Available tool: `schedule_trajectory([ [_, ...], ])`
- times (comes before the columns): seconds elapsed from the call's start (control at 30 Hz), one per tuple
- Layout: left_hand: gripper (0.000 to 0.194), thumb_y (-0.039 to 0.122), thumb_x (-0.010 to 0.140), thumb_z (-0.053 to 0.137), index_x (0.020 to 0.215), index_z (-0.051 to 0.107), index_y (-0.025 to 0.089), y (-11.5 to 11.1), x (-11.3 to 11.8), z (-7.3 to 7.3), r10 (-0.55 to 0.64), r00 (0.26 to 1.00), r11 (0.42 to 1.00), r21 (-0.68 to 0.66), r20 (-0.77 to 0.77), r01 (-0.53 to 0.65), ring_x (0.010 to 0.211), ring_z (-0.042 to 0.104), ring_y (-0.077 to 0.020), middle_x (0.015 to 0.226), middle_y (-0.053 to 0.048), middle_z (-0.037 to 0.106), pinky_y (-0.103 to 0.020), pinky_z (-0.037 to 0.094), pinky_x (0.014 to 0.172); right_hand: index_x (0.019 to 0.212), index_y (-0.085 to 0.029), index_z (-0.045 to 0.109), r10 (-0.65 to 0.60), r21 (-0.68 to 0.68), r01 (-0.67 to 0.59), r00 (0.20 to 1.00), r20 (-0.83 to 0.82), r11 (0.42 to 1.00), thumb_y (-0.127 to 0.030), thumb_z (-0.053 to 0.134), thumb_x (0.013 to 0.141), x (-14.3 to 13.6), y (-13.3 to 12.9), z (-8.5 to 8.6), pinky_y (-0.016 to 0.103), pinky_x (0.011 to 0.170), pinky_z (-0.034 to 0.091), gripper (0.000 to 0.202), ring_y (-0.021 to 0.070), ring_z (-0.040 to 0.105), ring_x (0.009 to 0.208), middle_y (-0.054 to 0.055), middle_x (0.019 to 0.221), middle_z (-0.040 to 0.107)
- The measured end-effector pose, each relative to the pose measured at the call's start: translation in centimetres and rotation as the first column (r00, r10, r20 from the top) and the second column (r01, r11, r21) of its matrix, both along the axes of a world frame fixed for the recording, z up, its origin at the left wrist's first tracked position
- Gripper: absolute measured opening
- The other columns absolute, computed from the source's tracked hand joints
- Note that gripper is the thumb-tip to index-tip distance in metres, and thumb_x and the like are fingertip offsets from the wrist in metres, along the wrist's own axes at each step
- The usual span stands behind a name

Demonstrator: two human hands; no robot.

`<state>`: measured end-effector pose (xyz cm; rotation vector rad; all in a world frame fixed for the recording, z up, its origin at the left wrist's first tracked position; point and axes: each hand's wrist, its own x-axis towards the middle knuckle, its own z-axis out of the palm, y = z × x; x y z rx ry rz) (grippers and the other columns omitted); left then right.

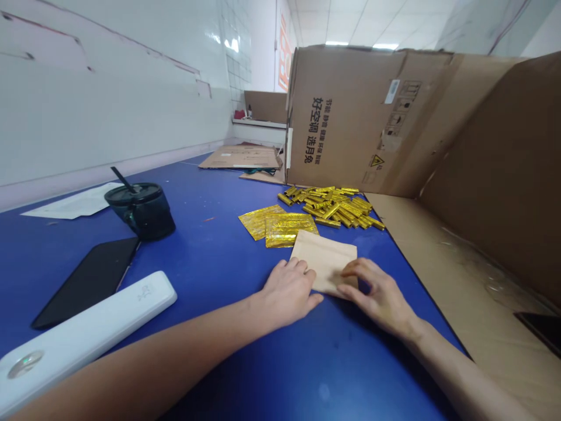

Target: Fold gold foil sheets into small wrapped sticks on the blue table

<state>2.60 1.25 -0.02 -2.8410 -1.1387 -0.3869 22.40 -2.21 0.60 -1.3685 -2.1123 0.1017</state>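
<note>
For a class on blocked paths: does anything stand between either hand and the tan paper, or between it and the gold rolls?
Nothing visible stands between the left hand or right hand and the tan paper. Toward the gold rolls, a flat gold sheet lies partly between, at the paper's far left corner.

Sideways black print on the far cardboard box is reading "好空调 选月兔", with smaller "节能 静音 健康 环保 智能" beside it. Rightward, the box is showing handling pictograms and a yellow warning triangle; its white label is staying too small to read.
</note>
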Motion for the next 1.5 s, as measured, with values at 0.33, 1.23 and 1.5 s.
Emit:
schedule_trajectory([
  [0.33,0.038,0.039,0.071,0.049,0.101,0.047,0.016,0.9,-0.5,0.7,0.017,1.000,0.996,-0.082,-0.013,-0.018,0.093,0.046,-0.0261,0.095,-0.009,0.053,-0.038,0.036,0.077,0.092,-0.021,0.056,0.049,-0.094,-0.032,0.981,0.187,0.995,-0.021,0.040,0.080,0.2,0.4,-0.8,0.031,0.071,0.043,0.020,0.0187,0.053,0.081,0.006,0.085,0.059],
  [1.23,0.017,0.013,0.076,0.039,0.081,0.055,0.017,3.6,-1.4,-0.5,0.021,0.973,0.980,-0.196,0.229,0.025,0.080,0.053,-0.0175,0.082,-0.003,0.059,-0.028,0.040,0.070,0.100,-0.019,0.054,-0.025,-0.150,0.031,0.999,0.043,0.988,-0.033,0.050,0.076,0.5,0.5,-1.2,0.033,0.074,0.044,0.027,0.0198,0.055,0.083,0.006,0.090,0.060],
  [1.5,0.014,0.018,0.075,0.044,0.081,0.057,0.019,4.3,-1.2,-0.8,0.144,0.940,0.951,-0.307,0.310,-0.044,0.073,0.056,-0.0143,0.079,0.001,0.062,-0.024,0.040,0.064,0.076,-0.019,0.057,-0.142,-0.255,0.089,0.970,-0.198,0.963,-0.033,0.039,0.080,0.7,1.2,-1.9,0.025,0.062,0.043,0.023,0.0164,0.056,0.067,0.001,0.071,0.062],
])
